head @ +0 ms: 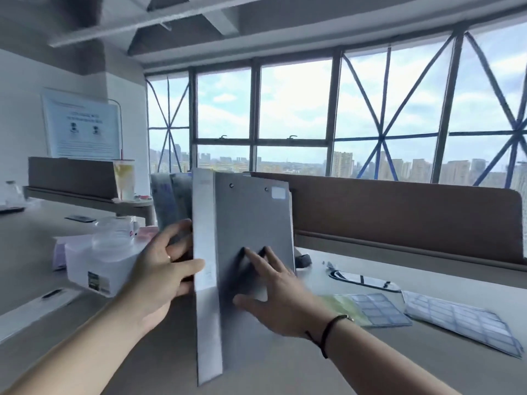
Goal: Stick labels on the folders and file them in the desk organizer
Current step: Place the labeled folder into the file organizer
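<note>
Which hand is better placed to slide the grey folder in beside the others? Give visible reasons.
Probably the left hand: it grips the folder by its spine, on the side nearest the standing folders. The right hand only lies flat against the cover.

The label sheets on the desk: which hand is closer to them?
Right. The right hand presses the grey folder just left of the label sheets; the left hand grips the folder's far side.

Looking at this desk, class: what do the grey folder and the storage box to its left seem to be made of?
Grey folder: probably matte plastic-covered board; flat, stiff, dull sheen, two rivets near the top. Storage box: translucent frosted plastic; light passes through its walls.
</note>
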`<state>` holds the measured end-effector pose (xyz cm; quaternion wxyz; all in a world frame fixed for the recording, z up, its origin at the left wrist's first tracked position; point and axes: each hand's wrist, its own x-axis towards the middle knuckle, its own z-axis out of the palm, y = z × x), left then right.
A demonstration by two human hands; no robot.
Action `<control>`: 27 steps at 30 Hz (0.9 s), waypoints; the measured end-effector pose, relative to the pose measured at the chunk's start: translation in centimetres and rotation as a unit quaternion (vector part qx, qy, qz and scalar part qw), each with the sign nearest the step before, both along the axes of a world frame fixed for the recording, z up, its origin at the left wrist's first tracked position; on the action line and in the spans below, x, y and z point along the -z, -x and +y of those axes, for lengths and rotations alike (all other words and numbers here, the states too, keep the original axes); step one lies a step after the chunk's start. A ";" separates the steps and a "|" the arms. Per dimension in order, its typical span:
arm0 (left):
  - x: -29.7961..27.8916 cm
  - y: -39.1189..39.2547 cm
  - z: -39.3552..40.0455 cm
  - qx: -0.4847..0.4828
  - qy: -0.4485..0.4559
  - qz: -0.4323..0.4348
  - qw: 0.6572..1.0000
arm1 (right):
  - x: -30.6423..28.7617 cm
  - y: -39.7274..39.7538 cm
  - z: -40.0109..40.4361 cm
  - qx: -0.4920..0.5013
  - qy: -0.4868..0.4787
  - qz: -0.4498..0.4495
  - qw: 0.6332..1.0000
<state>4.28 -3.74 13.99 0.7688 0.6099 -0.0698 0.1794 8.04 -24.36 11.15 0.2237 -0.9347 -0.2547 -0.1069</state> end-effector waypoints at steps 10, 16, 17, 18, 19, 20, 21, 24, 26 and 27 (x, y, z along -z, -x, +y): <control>-5.3 -5.3 3.7 -0.155 0.022 -0.155 0.975 | -7.9 -9.2 9.0 -0.073 -0.116 -0.046 0.990; -6.3 -11.2 5.0 -0.190 -0.021 -0.162 0.968 | -9.3 -14.5 10.6 -0.087 -0.172 -0.004 0.981; -6.1 -12.2 4.9 -0.188 -0.021 -0.163 0.968 | -9.2 -15.4 10.6 -0.088 -0.176 0.002 0.980; -5.8 -13.1 4.8 -0.185 -0.023 -0.165 0.968 | -8.9 -16.4 10.5 -0.086 -0.180 0.006 0.980; -5.5 -14.1 4.7 -0.183 -0.027 -0.167 0.968 | -8.6 -17.2 10.3 -0.082 -0.183 0.010 0.980; -5.2 -15.1 4.5 -0.179 -0.029 -0.171 0.969 | -8.3 -18.0 10.2 -0.076 -0.183 0.014 0.980; -4.8 -16.0 4.3 -0.174 -0.029 -0.172 0.969 | -7.9 -18.7 10.0 -0.069 -0.182 0.019 0.981; -3.7 -18.0 3.4 -0.166 -0.047 -0.168 0.971 | -6.8 -20.4 9.3 -0.052 -0.179 0.039 0.982; -2.9 -19.2 2.8 -0.158 -0.062 -0.164 0.972 | -6.0 -21.4 8.8 -0.037 -0.181 0.047 0.982; -2.6 -19.8 2.6 -0.157 -0.066 -0.160 0.972 | -5.7 -21.8 8.6 -0.032 -0.184 0.051 0.981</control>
